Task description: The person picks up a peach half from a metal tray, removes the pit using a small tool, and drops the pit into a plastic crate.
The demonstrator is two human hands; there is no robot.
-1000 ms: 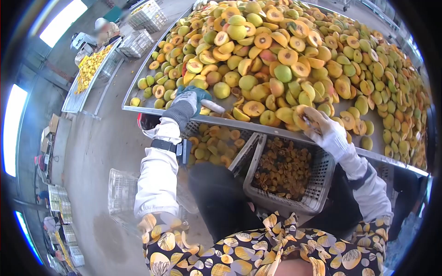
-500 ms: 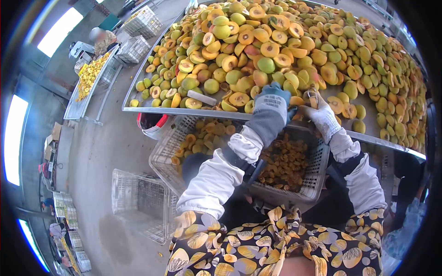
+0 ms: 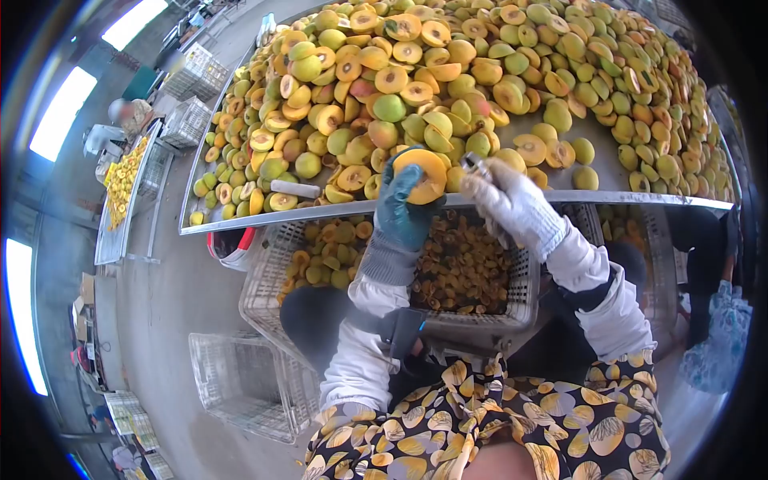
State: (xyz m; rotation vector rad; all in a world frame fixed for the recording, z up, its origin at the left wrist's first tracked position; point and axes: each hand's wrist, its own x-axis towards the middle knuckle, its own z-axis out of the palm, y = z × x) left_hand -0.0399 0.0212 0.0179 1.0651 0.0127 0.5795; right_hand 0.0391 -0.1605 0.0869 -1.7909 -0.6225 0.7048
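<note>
My left hand [image 3: 402, 200], in a teal-coated grey glove, holds up a yellow peach half [image 3: 424, 176] with its cut face turned toward me. Close on its right, my right hand [image 3: 512, 200] in a white knitted glove is closed around a small metal pitting tool [image 3: 474, 164] with a loop-like head; the rest of the tool is hidden in the fingers. Both hands are over the front rim of a metal table [image 3: 320, 210] heaped with peach halves [image 3: 392, 78]. Below them, a plastic crate [image 3: 520, 308] contains brown-orange pits and scraps [image 3: 464, 268].
A pale flat bar [image 3: 296, 189] lies near the table's front edge. Left of the pit crate are more peach halves [image 3: 328, 256] in a crate. A see-through crate [image 3: 240, 384] stands on the floor. Another person [image 3: 132, 116] sits at a second fruit table [image 3: 126, 184], far left.
My left hand has moved left and turned, bringing a peach half into view. My right hand has moved left with the metal tool. The camera view has shifted slightly.
</note>
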